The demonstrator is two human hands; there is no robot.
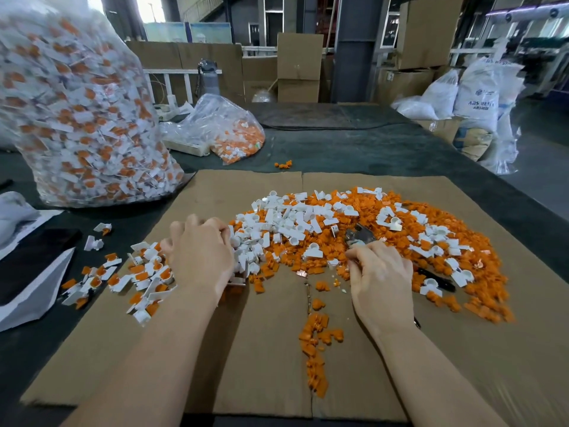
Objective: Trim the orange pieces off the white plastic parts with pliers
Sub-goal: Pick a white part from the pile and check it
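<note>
Left hand [200,254] curled palm-down, right hand [380,272] seemingly closed in a grip.

The right hand [380,274] covers most of the pliers [358,235]; the left hand [200,254] is blurred, fingers buried among white parts [271,229], the big bag [77,118] cut off far left

White plastic parts [286,223] mixed with orange pieces [446,272] on brown cardboard sheet [246,349]; dark grey-green tabletop [369,149]; clear bag [77,112] of orange-and-white parts; silver pliers [358,235].
</note>
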